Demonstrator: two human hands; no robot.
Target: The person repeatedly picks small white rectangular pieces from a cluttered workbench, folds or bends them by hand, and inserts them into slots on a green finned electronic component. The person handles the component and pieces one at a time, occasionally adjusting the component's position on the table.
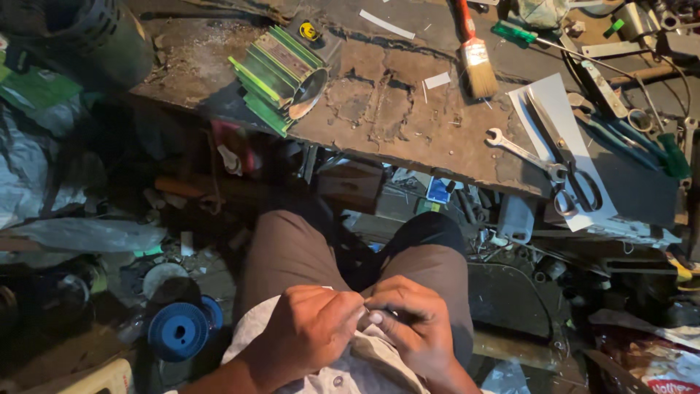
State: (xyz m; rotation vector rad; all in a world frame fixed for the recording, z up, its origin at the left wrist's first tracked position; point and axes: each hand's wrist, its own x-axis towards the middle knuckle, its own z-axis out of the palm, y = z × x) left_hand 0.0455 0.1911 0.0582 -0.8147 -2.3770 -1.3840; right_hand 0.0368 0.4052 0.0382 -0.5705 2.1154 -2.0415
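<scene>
Well, head view: I see both hands low at 6 o'clock, over the lap.
Thin strip (367,306): pinched between the hands (mostly hidden); light and bendy, I judge; best held by its ends.
Left hand (310,328): curled, fingertips pinching the strip.
Right hand (408,321): fingers closed on it too.
Bench (394,109): 12 o'clock, with spanner (525,152) and scissors (572,171).

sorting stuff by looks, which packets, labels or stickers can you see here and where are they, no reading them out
Printed packet: bottom right corner on the floor, crumpled, red and brown with white print.
Yellow round sticker: on a dark block behind the green finned motor housing, top of the bench.
Small blue packet: under the bench edge, above the right knee, squarish, blue and white.
No screens or signs show.
</scene>
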